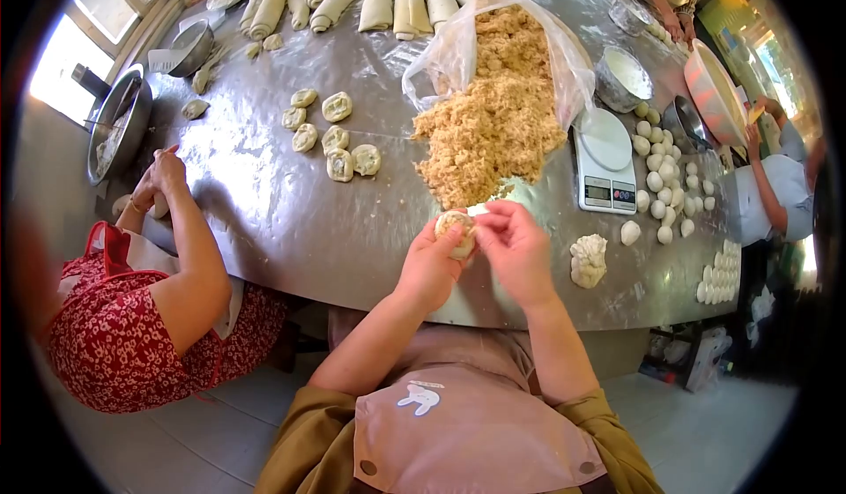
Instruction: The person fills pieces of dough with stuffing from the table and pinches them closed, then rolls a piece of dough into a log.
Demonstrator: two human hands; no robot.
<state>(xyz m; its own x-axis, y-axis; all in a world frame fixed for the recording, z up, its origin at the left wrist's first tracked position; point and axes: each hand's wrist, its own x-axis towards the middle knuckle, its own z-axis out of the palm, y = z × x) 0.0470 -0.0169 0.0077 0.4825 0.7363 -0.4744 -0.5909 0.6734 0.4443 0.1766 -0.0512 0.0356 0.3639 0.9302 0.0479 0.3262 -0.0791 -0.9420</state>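
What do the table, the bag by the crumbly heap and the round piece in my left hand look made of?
Table: probably steel; grey with blurred, bright reflections.
Bag: likely thin plastic; see-through and creased.
Round piece in the left hand: seemingly dough; pale and softly rounded.

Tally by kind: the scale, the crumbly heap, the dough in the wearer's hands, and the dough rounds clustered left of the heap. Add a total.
Scale: 1
Crumbly heap: 1
Held dough: 1
Clustered rounds: 7
Total: 10
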